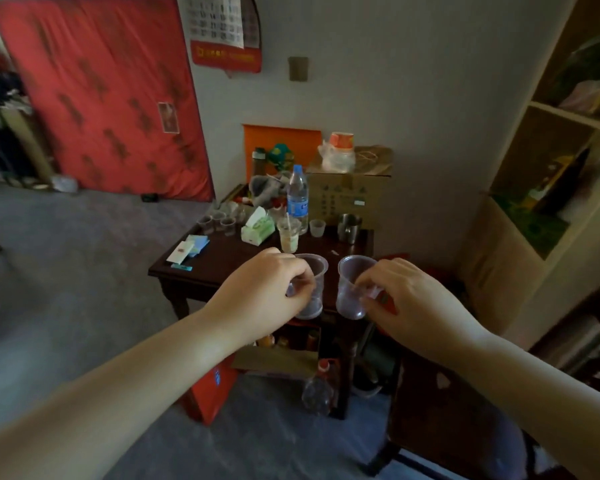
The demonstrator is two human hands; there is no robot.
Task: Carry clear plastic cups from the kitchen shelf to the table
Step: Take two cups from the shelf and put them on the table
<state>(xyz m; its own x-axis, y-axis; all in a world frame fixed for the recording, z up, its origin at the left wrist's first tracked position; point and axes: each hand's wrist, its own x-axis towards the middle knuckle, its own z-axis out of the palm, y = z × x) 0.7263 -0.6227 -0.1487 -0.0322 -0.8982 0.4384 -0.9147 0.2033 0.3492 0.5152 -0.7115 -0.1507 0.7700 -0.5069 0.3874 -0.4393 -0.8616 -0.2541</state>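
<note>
My left hand point(267, 289) grips a clear plastic cup point(314, 271) by its side, held upright in the air. My right hand point(406, 299) grips a second clear plastic cup point(350, 285) the same way, just to the right of the first. Both cups hover over the near edge of a small dark wooden table point(229, 261). Three more clear cups point(217, 221) stand together at the table's far left, and another clear cup point(317, 227) stands near the back by the water bottle point(298, 195).
On the table are a green tissue pack point(255, 230), a lidded drink cup with a straw point(288, 235), a metal mug point(350, 227), a cardboard box point(349, 192) and paper cards point(187, 251). A shelf unit point(548, 168) stands right, a dark chair point(465, 410) at lower right.
</note>
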